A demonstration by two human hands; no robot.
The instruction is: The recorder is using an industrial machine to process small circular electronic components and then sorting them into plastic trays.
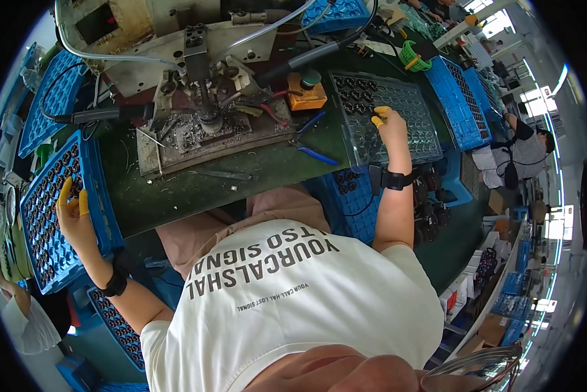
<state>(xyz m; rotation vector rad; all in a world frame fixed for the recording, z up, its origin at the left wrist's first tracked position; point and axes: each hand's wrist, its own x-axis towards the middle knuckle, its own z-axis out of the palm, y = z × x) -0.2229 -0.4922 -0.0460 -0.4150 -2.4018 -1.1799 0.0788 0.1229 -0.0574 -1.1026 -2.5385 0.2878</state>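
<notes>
My left hand [75,222], with yellow finger cots, is over a blue tray [104,196] at the left. That tray holds rows of small dark round parts [42,225]. Its thumb and forefinger are apart, and I see nothing between them. On the right, my right hand [393,130] reaches over a clear plastic tray [414,108]. Dark round parts [355,91] fill some pockets in the clear tray's far left corner. The yellow-tipped fingers of this hand are bent close together beside those parts. Whatever they may hold is too small to make out.
A metal press fixture [208,111] stands on the green bench between my hands, scattered with metal chips. Blue-handled pliers [316,155] and an orange box [306,95] lie beside it. More blue trays [460,104] sit around the bench. Other people [512,153] are further off.
</notes>
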